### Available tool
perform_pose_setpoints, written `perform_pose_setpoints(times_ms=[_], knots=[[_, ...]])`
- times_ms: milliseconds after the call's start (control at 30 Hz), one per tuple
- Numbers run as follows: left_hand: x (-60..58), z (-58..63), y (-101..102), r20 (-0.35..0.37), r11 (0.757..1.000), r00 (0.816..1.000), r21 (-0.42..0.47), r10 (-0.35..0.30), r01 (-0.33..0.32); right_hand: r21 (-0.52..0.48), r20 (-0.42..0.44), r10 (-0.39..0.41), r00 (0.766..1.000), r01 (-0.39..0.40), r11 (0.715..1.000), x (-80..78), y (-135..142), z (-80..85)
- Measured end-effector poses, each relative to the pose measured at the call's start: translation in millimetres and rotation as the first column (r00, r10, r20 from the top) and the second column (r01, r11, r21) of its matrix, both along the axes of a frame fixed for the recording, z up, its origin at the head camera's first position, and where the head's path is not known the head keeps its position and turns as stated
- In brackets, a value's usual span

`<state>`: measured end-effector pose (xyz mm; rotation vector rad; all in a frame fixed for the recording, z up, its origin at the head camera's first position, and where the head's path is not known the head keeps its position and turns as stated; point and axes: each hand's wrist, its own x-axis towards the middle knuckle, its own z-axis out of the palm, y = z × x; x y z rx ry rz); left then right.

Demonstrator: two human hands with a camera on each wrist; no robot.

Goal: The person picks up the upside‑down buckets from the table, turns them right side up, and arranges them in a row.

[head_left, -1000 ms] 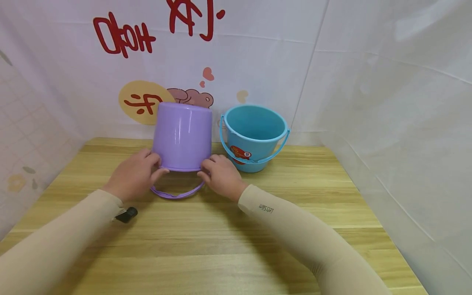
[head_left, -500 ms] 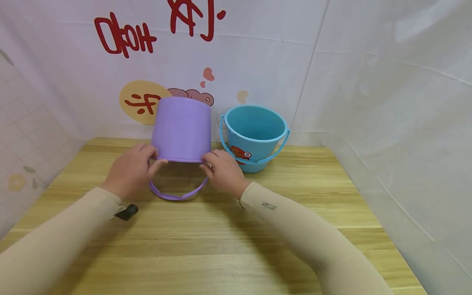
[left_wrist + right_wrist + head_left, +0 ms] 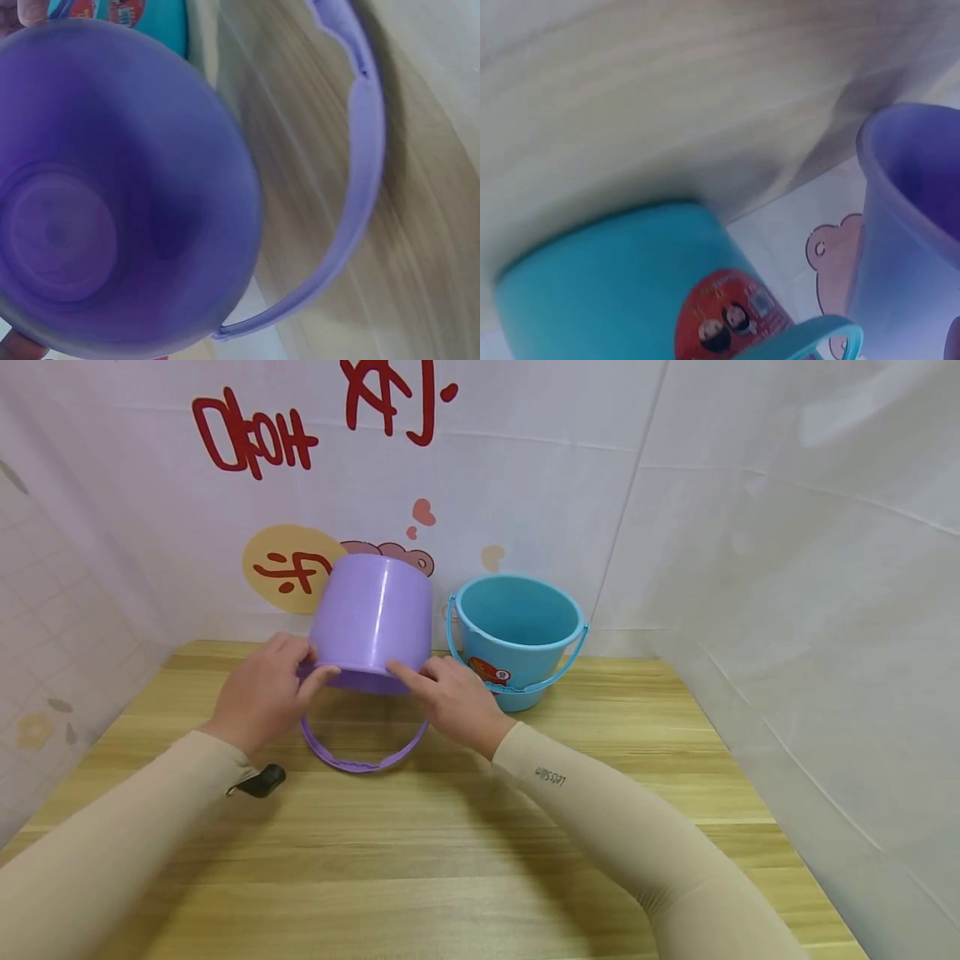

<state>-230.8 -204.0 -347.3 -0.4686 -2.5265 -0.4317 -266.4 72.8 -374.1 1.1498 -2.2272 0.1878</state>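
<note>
In the head view a purple bucket (image 3: 371,610) is tilted base-up, its mouth facing down and toward me. My left hand (image 3: 258,697) grips the left side of its rim, thumb along the edge. On the right side of the rim, my right hand (image 3: 461,706) pinches with thumb and fingers. The purple handle (image 3: 360,767) swings down below the mouth, close to the tabletop. Looking into the mouth, the left wrist view shows the bucket's bare inner wall (image 3: 202,195) and round base. A blue bucket (image 3: 517,660) stands upright just right of the purple one, its handle lowered in front.
The wood-grain table (image 3: 420,877) ends at a white cloth backdrop (image 3: 540,485) with red lettering. More white cloth (image 3: 825,635) hangs along the right. A black strap piece (image 3: 262,781) sticks out near my left wrist. A red label (image 3: 727,315) marks the blue bucket.
The purple bucket has risen off the table and tipped backward, so its mouth shows more toward me. Both hands moved up with its rim. The blue bucket stayed put.
</note>
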Motion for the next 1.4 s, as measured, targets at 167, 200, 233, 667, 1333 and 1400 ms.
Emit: perform_pose_setpoints(times_ms=[167,200,233,667,1333,1400], knots=[[2.1,7.4,3.9,0.014,1.000,1.000,0.030,0.000,0.000,0.036,-0.052,0.018,0.998,-0.016,0.999,-1.6,1.5,4.2],[2.7,9.1,4.8,0.016,0.999,1.000,0.039,0.001,-0.002,0.039,-0.056,0.020,0.998,-0.018,0.999,-1.9,1.5,5.0],[3.1,10.6,5.6,0.018,0.999,1.000,0.047,0.003,-0.004,0.042,-0.057,0.021,0.998,-0.018,0.999,-2.0,1.5,5.6],[-0.1,17.5,8.4,-0.036,0.989,0.999,0.144,-0.008,0.013,0.044,0.010,0.005,1.000,-0.006,0.999,1.5,-2.1,12.8],[-4.4,21.8,8.3,-0.075,0.982,0.997,0.189,-0.003,0.017,0.033,0.079,0.022,0.997,-0.025,0.999,0.4,-5.7,19.8],[-4.9,21.7,7.6,-0.067,0.981,0.998,0.192,-0.004,0.017,0.022,0.105,0.033,0.994,-0.036,0.999,-0.2,-5.7,20.3]])
